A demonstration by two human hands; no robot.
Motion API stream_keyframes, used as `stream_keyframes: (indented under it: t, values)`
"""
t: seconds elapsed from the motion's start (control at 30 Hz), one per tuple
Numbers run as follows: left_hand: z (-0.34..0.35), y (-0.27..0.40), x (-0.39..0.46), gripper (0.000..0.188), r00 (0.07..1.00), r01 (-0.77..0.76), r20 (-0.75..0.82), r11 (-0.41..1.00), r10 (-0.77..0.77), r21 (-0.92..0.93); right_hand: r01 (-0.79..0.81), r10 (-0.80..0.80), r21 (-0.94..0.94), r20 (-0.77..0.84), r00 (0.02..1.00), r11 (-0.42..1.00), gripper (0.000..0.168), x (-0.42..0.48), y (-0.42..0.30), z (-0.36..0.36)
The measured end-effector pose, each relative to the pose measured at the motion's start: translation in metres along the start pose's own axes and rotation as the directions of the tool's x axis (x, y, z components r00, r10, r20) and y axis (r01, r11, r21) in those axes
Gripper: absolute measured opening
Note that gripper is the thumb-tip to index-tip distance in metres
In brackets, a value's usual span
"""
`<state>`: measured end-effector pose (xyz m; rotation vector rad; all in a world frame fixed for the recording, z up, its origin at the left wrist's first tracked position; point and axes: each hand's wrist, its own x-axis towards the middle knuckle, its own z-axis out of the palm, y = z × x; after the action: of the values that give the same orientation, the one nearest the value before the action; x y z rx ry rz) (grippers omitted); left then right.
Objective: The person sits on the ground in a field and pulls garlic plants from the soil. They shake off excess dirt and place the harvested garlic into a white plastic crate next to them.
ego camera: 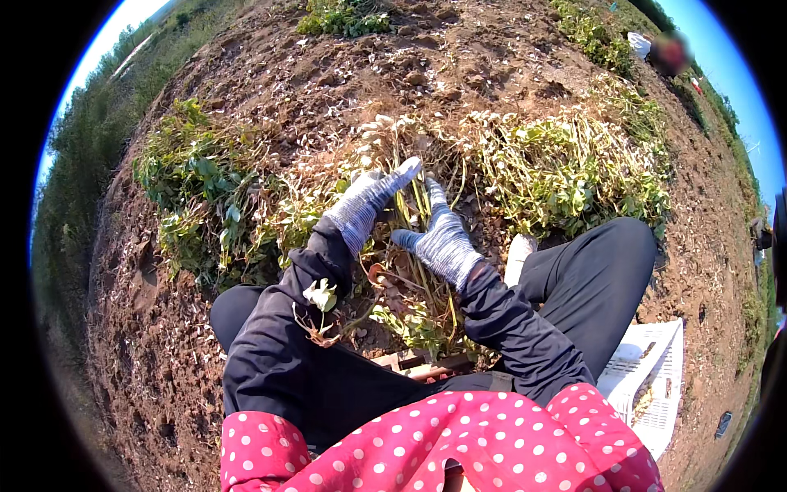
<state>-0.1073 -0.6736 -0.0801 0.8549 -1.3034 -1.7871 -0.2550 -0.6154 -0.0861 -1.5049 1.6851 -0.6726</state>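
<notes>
Both my hands wear grey-and-white knit gloves. My left hand [372,200] is at the left side of a bunch of uprooted plant stems [413,206], its thumb stretched across them and its other fingers partly hidden. At the bunch's right side is my right hand [439,234], thumb and fingers spread around the stems. Pale pods or roots [384,126] show at the far end of the bunch. Its leafy end [415,326] hangs down between my legs. A loose sprig with a pale leaf [321,295] lies against my left sleeve.
Heaps of pulled plants lie at left [203,184] and right [565,166] on brown soil. A white plastic crate [648,381] with some pods stands by my right leg. Under the stems, near my lap, is a reddish-brown slatted object [424,366]. Another person [671,54] is far off at upper right.
</notes>
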Motion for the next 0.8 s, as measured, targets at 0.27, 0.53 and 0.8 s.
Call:
stream_keyframes:
  t: [0.27, 0.53, 0.8]
  values:
    - [0.003, 0.023, -0.01, 0.025, 0.97, 0.124, -0.179, 0.969, -0.163, -0.215, 0.239, -0.211, -0.215, 0.143, 0.967, 0.947, 0.109, -0.03, -0.045, 0.019]
    - [-0.02, 0.067, -0.016, 0.035, 0.996, -0.074, -0.064, 0.989, 0.066, -0.126, 0.303, -0.186, 0.581, -0.254, 0.949, 0.755, 0.044, -0.008, -0.043, -0.051]
    - [0.018, 0.056, -0.019, 0.049, 0.984, 0.136, 0.118, 0.991, -0.133, -0.014, -0.171, -0.114, 0.95, 0.206, 0.972, 0.263, 0.06, 0.021, -0.023, -0.06]
